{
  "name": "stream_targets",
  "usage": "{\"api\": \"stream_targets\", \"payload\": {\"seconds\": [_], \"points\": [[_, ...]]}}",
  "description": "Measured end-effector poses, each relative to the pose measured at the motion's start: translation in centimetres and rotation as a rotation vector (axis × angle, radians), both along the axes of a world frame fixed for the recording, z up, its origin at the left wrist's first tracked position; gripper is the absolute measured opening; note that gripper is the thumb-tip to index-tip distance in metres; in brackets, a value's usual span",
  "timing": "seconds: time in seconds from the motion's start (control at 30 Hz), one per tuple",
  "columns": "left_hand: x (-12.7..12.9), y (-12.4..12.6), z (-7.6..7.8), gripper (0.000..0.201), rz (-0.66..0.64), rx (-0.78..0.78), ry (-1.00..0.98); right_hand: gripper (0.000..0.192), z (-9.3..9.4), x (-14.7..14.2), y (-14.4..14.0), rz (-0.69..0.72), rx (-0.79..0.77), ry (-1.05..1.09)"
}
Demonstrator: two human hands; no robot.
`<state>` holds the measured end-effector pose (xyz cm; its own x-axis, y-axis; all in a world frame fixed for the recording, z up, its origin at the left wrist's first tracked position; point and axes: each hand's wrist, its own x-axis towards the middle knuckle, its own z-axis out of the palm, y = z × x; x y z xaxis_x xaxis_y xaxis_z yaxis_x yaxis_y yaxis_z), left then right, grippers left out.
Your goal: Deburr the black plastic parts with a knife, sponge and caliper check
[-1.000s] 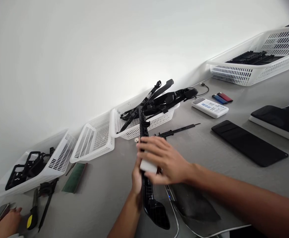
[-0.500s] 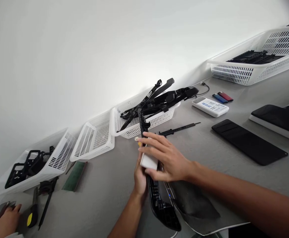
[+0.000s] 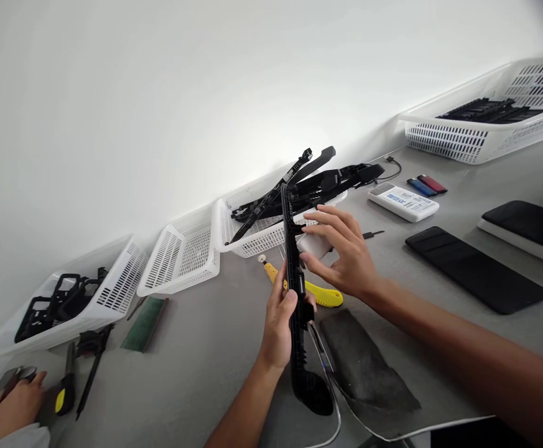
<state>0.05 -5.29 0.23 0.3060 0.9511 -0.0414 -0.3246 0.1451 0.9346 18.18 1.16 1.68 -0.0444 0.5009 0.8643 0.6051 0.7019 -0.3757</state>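
Grey tabletop (image 3: 206, 367), white wall, left hand (image 3: 278, 323) grip around black plastic strip (image 3: 294, 292), right hand (image 3: 346, 255) grip on white block (image 3: 315, 244)

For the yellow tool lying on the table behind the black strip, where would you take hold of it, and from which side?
Grip the yellow tool by its wide handle end, on the right, coming from above. It lies flat on the table, so only the top and edges are open. Its thin tip points left, and its middle is hidden behind the black strip that the left hand holds upright. The right hand hovers just above.

left hand (image 3: 280, 323) curled in a grip, right hand (image 3: 346, 255) fingers spread
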Motion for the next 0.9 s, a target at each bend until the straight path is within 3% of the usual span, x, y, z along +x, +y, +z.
{"api": "stream_targets", "payload": {"seconds": [0.17,0.33,0.4,0.47,0.57,0.6,0.7,0.77,0.83,0.9], "points": [[-0.2,-0.1,0.3,0.08,-0.073,0.035,0.043,0.039,-0.1,0.1,0.0,0.18,0.017,-0.107],[-0.4,-0.3,0.8,0.084,-0.185,0.045,0.073,0.036,-0.3,1.0,0.9,0.062,-0.042,0.029],[-0.3,-0.3,0.6,0.083,-0.232,0.043,0.069,0.036,-0.3,0.8,0.7,0.076,-0.069,0.051],[-0.1,-0.2,0.3,0.065,-0.263,0.022,0.038,0.039,-0.4,0.0,0.0,0.195,-0.103,-0.011],[0.2,-0.1,0.0,0.02,-0.267,0.012,0.071,0.043,-0.7,-1.4,-1.0,0.398,-0.178,-0.128],[0.2,-0.1,-0.1,0.016,-0.26,0.014,0.093,0.044,-0.9,-1.6,-1.1,0.432,-0.204,-0.141],[0.3,-0.2,-0.2,0.022,-0.243,-0.003,0.122,0.044,-1.1,-1.3,-0.6,0.427,-0.241,-0.128],[0.2,-0.3,-0.2,0.043,-0.234,0.0,0.126,0.037,-1.1,-0.4,0.2,0.359,-0.233,-0.07],[0.2,-0.4,0.0,0.06,-0.223,0.021,0.139,0.029,-0.8,0.3,0.6,0.287,-0.226,0.074],[0.2,-0.4,0.1,0.061,-0.208,0.039,0.147,0.024,-0.2,0.5,0.4,0.257,-0.216,0.282]]}}
